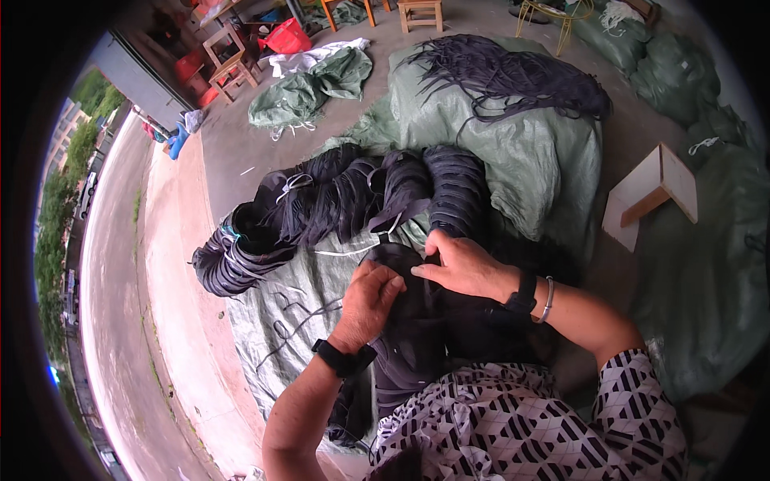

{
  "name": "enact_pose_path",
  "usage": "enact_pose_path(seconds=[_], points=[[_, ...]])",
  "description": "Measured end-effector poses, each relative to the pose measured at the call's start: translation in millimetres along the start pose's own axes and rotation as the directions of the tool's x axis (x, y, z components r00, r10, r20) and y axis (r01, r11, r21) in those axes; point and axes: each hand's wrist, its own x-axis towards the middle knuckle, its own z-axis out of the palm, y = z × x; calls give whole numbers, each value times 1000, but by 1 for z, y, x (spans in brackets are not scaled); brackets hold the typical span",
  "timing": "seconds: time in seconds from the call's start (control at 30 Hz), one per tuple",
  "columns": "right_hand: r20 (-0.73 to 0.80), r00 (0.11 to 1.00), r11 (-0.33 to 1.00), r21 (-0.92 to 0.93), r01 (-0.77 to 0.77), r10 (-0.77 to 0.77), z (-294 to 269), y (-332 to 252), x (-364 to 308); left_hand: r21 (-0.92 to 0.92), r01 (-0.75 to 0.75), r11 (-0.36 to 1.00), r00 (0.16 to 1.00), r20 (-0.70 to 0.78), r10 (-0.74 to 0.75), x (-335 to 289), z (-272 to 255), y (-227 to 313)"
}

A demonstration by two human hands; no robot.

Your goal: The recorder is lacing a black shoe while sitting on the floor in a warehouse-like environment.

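A dark, soft-looking piece [395, 258] lies over my lap, with its top edge between my two hands; its exact kind cannot be made out. My left hand [370, 298] is closed on its left side, fingers curled and thumb pressed in. On the other side my right hand [472, 268] pinches it, the thumb pointing left toward my left hand. Just beyond my hands lie bundles of stacked dark pieces [457, 188], some bound with white cord. Another tied roll [241, 248] sits farther left. A thin white strip [346, 252] lies close by my left hand.
Green woven sheeting [281, 337] spreads under the bundles. A large green sack [529, 168] at the far right carries a heap of dark strips [513, 76]. A wooden piece [654, 188] stands at right. Farther off are a wooden chair [228, 64], a stool [420, 14] and a red basin [286, 37].
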Motion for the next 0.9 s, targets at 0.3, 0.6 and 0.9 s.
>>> enact_pose_path(seconds=[0.3,0.6,0.9], points=[[190,957,868,411,-280,218,3,-18,-4,29,4,1000,1000,10,-5,-3,-1,0],[234,949,807,506,-305,212,6,-23,-1,232,27,972,999,11,-30,-9,5,13],[414,909,691,644,-329,46,8,-48,-4,-544,140,827,990,96,-104,-13,-17,-1]])
